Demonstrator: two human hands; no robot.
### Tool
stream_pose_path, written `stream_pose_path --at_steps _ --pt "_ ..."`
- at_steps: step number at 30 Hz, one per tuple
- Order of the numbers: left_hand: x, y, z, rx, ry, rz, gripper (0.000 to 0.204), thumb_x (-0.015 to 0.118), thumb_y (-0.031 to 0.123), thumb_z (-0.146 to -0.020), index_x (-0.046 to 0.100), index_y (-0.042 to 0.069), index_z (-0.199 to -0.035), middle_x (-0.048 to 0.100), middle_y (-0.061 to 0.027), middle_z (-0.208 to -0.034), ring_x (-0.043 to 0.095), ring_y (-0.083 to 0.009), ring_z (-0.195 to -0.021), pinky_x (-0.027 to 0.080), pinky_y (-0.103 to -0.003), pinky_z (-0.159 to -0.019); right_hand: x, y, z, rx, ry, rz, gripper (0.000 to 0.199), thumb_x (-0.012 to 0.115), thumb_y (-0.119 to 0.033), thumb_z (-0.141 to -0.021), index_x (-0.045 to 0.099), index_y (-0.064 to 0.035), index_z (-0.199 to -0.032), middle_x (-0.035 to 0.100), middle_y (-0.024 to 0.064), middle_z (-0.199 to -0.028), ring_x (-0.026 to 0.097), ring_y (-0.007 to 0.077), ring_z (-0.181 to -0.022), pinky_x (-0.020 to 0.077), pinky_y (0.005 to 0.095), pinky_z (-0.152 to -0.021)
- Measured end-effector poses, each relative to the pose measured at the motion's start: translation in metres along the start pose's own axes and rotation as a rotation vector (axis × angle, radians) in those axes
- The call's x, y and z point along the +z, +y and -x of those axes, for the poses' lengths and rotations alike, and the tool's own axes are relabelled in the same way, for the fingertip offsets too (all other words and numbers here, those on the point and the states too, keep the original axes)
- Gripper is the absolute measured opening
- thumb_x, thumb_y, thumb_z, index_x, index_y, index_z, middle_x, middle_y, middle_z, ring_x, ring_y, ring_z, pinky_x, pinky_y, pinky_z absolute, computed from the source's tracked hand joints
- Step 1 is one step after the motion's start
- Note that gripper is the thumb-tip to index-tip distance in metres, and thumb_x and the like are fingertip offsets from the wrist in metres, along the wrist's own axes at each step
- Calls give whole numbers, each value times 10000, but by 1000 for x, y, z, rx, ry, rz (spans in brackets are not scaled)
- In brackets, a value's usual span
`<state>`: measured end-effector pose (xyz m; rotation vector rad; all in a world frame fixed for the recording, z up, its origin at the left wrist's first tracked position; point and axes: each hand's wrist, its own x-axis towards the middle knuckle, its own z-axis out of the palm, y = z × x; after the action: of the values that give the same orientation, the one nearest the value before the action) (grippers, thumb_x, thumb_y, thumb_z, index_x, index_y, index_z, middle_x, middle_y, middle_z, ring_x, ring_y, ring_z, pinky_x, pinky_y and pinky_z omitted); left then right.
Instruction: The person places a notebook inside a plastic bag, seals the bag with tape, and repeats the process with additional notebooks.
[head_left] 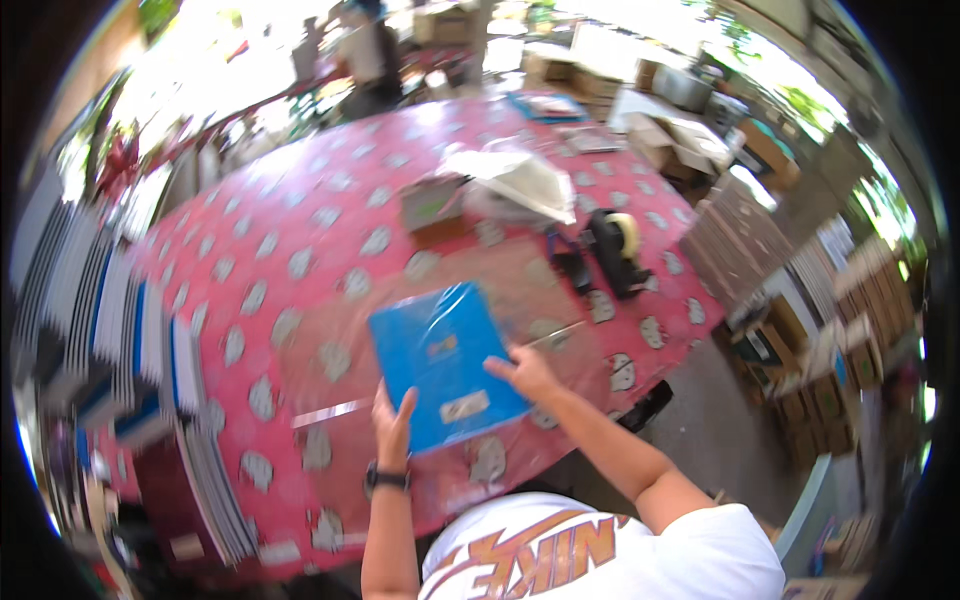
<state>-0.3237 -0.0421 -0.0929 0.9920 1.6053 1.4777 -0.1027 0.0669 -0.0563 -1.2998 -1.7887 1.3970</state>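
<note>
A blue, glossy-covered book (437, 350) with a small white label lies tilted on a transparent plastic sheet (345, 375), which is spread over the table. My left hand (393, 425) grips its lower left edge, thumb on top and fingers partly hidden. On the opposite edge, my right hand (528, 374) holds the book with its thumb side over the cover; the fingers underneath are hard to see. Beyond the right hand lie dark-bladed scissors (570, 266). Right of them stands a black tape dispenser (618, 262) with a pale roll.
A patterned pink cloth covers the table (262, 350). A small cardboard box (434, 212) and a white plastic bag (522, 182) sit farther back. Stacked books (125, 330) line the left edge. Cardboard boxes (790, 345) crowd the right side. A blurred person (365, 55) stands far behind.
</note>
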Motion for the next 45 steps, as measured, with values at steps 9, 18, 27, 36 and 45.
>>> stream_pose_path --at_steps 9,18,27,36,45 --pt "52 74 34 -46 -186 554 744 713 234 -726 296 22 -1304 475 -65 -1162 499 -163 -1001 408 -272 -847 -107 -96 93 -33 100 -647 801 731 -291 -687 340 26 -1310 425 108 -1158 459 174 -1010 391 283 -882" --pt "259 199 5 632 -554 398 869 723 374 -700 258 69 -1368 200 -106 -1434 336 -244 -1243 315 -423 -969 -310 -90 163 -300 787 -674 651 702 -45 -573 478 20 -1180 573 107 -1027 564 201 -912 457 315 -808" --pt "234 151 21 331 -253 150 820 615 532 -732 316 99 -1361 169 -139 -1450 171 -303 -1333 218 -505 -1013 -571 -148 70 -611 1404 942 680 719 -163 -624 436 -83 -1238 592 129 -1013 603 295 -863 481 362 -771" --pt "203 107 35 118 33 -158 778 600 514 -749 334 94 -1348 217 -146 -1430 211 -312 -1314 228 -504 -1008 -620 2 -49 -217 1113 1615 704 761 -191 -629 441 -191 -1256 509 78 -1170 453 259 -1126 343 434 -931" --pt "152 46 33 191 328 -860 736 584 496 -766 353 90 -1334 265 -154 -1410 251 -320 -1294 238 -503 -1004 -651 -10 -54 90 1044 1451 771 774 -290 -628 407 -244 -1305 473 49 -1270 435 243 -1167 349 479 -916"
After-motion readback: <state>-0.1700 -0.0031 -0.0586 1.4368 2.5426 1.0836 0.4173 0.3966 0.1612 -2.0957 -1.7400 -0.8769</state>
